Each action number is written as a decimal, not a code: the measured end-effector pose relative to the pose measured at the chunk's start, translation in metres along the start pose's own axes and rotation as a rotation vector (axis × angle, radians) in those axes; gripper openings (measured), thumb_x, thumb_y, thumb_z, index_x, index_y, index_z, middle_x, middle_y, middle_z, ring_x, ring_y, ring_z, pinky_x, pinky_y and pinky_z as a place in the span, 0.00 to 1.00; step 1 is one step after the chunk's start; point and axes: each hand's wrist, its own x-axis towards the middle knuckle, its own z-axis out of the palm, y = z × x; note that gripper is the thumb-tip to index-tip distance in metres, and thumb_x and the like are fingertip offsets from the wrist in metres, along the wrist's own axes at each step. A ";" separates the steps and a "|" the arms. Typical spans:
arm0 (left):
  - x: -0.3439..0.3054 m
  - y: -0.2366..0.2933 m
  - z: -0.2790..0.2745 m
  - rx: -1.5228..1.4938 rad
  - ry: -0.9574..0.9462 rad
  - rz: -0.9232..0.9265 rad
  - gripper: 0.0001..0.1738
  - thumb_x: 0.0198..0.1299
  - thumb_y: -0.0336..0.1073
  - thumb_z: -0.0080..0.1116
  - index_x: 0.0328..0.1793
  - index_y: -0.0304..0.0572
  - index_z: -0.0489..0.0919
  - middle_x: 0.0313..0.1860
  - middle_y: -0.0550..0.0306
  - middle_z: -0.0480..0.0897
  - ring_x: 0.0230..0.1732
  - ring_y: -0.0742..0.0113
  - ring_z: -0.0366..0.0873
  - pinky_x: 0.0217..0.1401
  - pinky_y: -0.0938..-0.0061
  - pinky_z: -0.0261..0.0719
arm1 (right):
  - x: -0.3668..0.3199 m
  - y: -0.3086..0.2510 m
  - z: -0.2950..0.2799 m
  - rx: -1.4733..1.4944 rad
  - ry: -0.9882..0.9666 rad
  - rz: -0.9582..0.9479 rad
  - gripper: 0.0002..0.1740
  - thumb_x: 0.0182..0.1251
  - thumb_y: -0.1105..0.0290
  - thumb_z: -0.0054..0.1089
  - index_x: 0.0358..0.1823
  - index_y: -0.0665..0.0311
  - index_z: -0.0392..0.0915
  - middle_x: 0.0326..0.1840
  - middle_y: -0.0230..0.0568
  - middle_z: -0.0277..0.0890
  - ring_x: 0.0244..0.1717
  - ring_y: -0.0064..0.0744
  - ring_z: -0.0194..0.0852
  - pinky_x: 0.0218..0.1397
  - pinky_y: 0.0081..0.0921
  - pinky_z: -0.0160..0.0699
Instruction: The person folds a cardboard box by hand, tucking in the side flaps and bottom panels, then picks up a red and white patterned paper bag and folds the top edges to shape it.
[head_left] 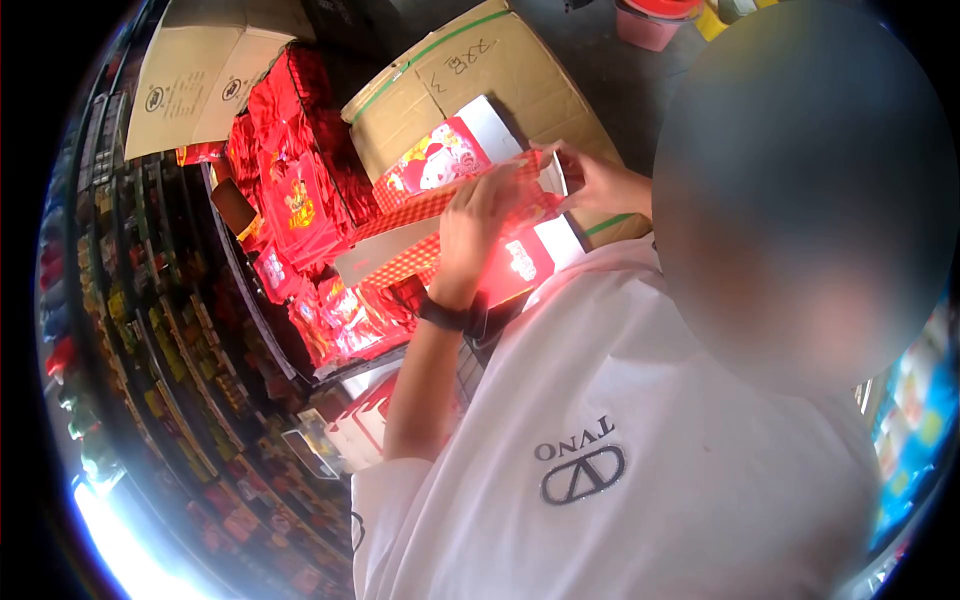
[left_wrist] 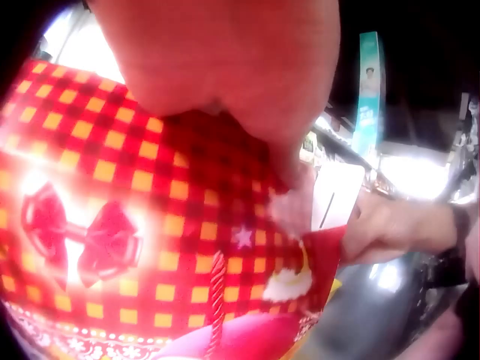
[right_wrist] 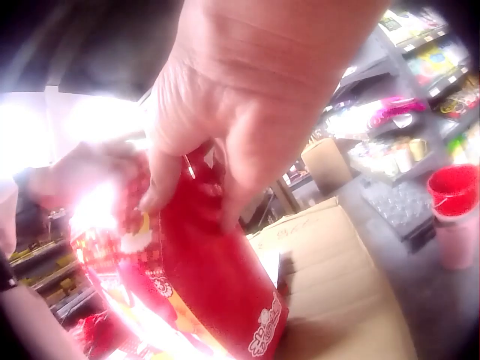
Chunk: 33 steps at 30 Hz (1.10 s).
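A red-and-yellow checkered gift box (head_left: 408, 212) is held tilted between both hands, one end facing the right hand. In the left wrist view its printed bow and a twisted red cord show on the near panel. My left hand (head_left: 472, 222), with a dark band at the wrist, grips the box from above. At the box's end my right hand (head_left: 598, 185) pinches the top of the plain red side panel (right_wrist: 214, 274), thumb and fingers over its edge. A white slotted flap (left_wrist: 337, 196) stands up near the right hand. Some fingertips are hidden.
Two red-and-white boxes, one with a cartoon print (head_left: 432, 160) and one plainer (head_left: 520, 262), lie on either side. Beneath is a large cardboard carton (head_left: 545, 80) with green tape. Shiny red packages (head_left: 295, 180) fill a container at left. Stocked shelves (head_left: 170, 330) stand beyond; a bucket (right_wrist: 454, 191) is at right.
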 end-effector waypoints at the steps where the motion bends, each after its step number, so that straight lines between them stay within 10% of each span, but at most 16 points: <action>1: 0.006 0.004 -0.004 0.016 -0.016 0.068 0.08 0.62 0.29 0.73 0.47 0.43 0.90 0.49 0.54 0.90 0.48 0.52 0.89 0.53 0.61 0.87 | 0.001 0.000 -0.001 0.001 -0.009 0.005 0.36 0.57 0.91 0.73 0.63 0.59 0.67 0.91 0.48 0.53 0.81 0.31 0.65 0.78 0.30 0.71; 12: 0.008 0.008 0.009 0.044 0.081 0.117 0.07 0.65 0.35 0.70 0.46 0.44 0.90 0.42 0.53 0.91 0.46 0.52 0.89 0.49 0.62 0.87 | -0.005 0.001 0.003 0.059 0.109 0.073 0.59 0.62 0.89 0.73 0.90 0.61 0.47 0.88 0.47 0.59 0.83 0.31 0.64 0.82 0.31 0.72; 22: 0.003 0.003 0.025 0.156 0.019 0.100 0.08 0.68 0.39 0.68 0.48 0.48 0.89 0.38 0.56 0.91 0.37 0.56 0.90 0.38 0.63 0.87 | -0.013 -0.019 0.010 -0.096 0.047 0.219 0.49 0.77 0.79 0.65 0.91 0.65 0.43 0.81 0.48 0.72 0.77 0.30 0.72 0.81 0.30 0.72; 33: 0.003 -0.006 0.027 0.244 0.001 0.177 0.06 0.67 0.36 0.66 0.47 0.51 0.90 0.36 0.60 0.91 0.36 0.60 0.89 0.38 0.65 0.86 | -0.003 -0.021 0.012 -0.479 -0.021 0.210 0.56 0.72 0.75 0.70 0.91 0.67 0.38 0.84 0.60 0.67 0.78 0.39 0.73 0.79 0.33 0.72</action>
